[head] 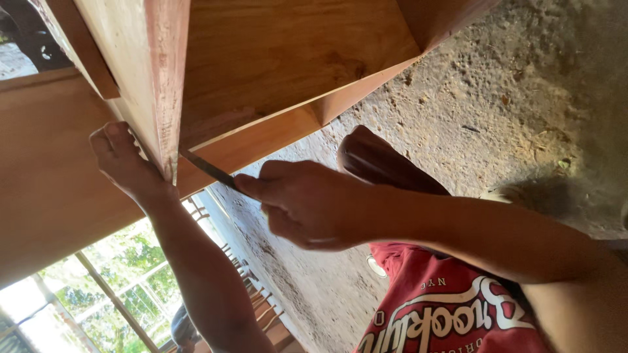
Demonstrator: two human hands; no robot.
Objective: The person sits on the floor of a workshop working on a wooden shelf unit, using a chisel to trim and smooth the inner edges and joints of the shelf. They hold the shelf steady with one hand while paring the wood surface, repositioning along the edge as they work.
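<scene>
I hold a thin flat blade (208,168), dark and narrow, pinched in my right hand (304,206), whose fingers are closed tight around its hidden handle end. The blade runs out from my grip up and to the left, its long axis slanting that way, and its tip points into the seam where the pale end face of an upright board (167,85) meets the reddish wooden panel (261,140) behind it. The tip looks to be touching or just inside that joint; I cannot tell how deep it sits.

My left hand (124,160) lies just left of the same board, fingers curled against its edge and pressing on the wood, holding nothing loose. It is the nearer hand to the joint, with the blade tip just to its right. My right hand is a little farther off, down and to the right, along the line of the blade. Behind it is a rough sandy floor (510,98).
</scene>
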